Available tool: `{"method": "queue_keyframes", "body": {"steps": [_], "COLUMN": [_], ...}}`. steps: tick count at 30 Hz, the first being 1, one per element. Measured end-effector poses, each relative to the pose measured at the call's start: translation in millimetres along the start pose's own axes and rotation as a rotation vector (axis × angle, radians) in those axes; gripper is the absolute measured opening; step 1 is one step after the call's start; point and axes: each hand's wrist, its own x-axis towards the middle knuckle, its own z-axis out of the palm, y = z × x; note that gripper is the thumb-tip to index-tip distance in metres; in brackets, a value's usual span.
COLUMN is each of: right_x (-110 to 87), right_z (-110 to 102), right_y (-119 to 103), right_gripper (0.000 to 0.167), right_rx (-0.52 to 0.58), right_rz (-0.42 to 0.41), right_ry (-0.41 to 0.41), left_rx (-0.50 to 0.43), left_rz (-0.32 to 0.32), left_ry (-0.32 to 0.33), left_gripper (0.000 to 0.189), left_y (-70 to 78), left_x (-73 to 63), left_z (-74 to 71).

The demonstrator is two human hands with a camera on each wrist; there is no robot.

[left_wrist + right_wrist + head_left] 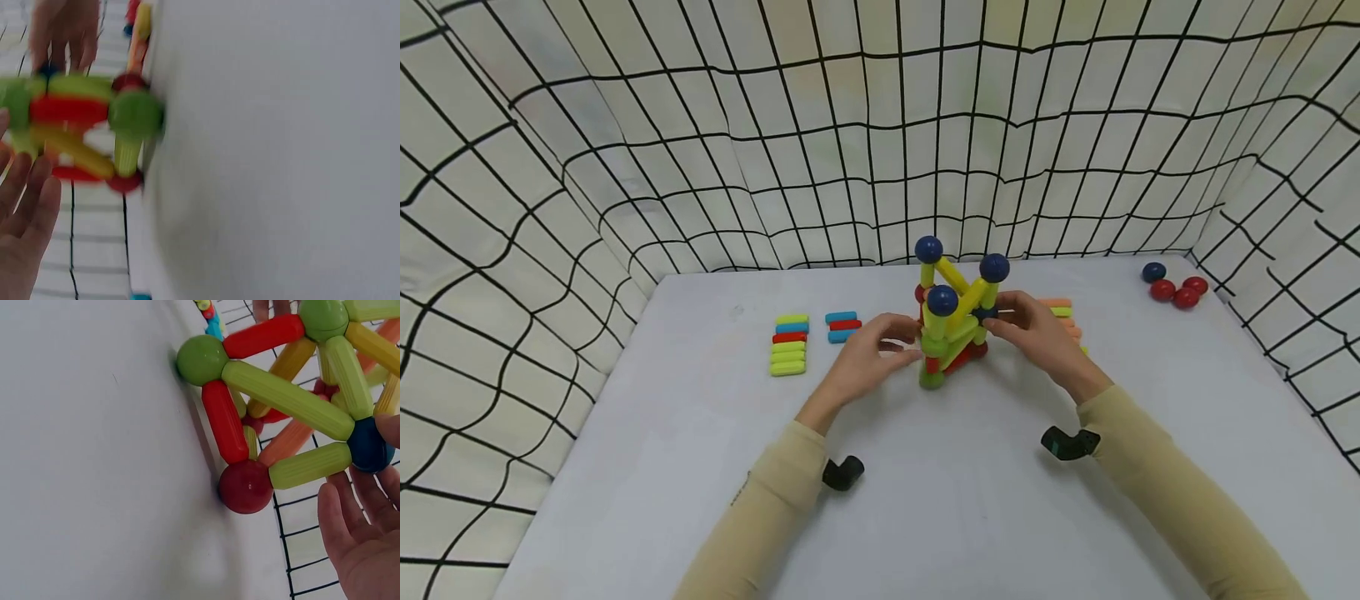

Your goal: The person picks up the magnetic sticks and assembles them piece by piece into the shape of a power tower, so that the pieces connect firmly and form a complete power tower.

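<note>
- The open-framed tower of yellow, green, red and orange rods and glossy coloured balls (pixel 967 305) stands upright on the white tabletop (pixel 970 500), between both hands.
- The right hand (pixel 1049 340) pinches the tower's dark blue, round ball (pixel 370 445).
- The left hand (pixel 872 358) is loosely curved, grasping nothing, beside the tower; contact is unclear.
- Short green, blue and red rods (pixel 789 337) lie left of the tower.

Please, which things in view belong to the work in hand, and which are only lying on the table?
In the work:
tower
left hand, beside it
right hand, touching the tower's blue ball

Only lying there, perhaps spares:
left rods, in two groups
right rods, partly hidden
four loose balls, far right
</note>
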Motion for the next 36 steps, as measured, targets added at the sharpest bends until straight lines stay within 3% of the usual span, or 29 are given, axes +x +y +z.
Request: {"method": "queue_keyframes", "body": {"steps": [3,7,12,15,20,27,32,36], "right_x": [-5.2,-8.6,-8.6,-8.7,-8.4,-7.7,-7.8,-8.4], "right_z": [3,4,4,3,3,3,2,3], "right_y": [-1,0,2,2,2,3,2,2], "right_gripper": [0.056,0.055,0.056,0.056,0.056,0.055,0.054,0.054], "right_rx": [-0.008,0.003,0.013,0.016,0.026,0.024,0.032,0.04], "right_rz": [-0.007,-0.009,-0.02,-0.033,-0.04,-0.034,-0.027,-0.03], "right_ry": [0.008,-0.001,-0.014,-0.013,-0.017,-0.017,-0.019,-0.021], "left_rx": [0.024,0.154,0.239,0.25,0.317,0.459,0.513,0.513], "left_rz": [-0.07,-0.158,-0.267,-0.298,-0.306,-0.246,-0.276,-0.253], "left_ry": [0.055,0.14,0.125,0.119,0.078,0.016,-0.065,-0.112], "left_gripper": [0.034,0.03,0.027,0.023,0.019,0.018,0.023,0.027], "left_y": [-18.6,-38.4,-45.5,-44.3,-44.3,-45.9,-41.5,-38.3], "left_x": [1.8,2.5,-0.4,-1.0,0.1,2.9,5.2,5.2], "left_z": [-21.9,-41.3,-49.4,-48.7,-46.2,-43.7,-40.5,-36.1]}}
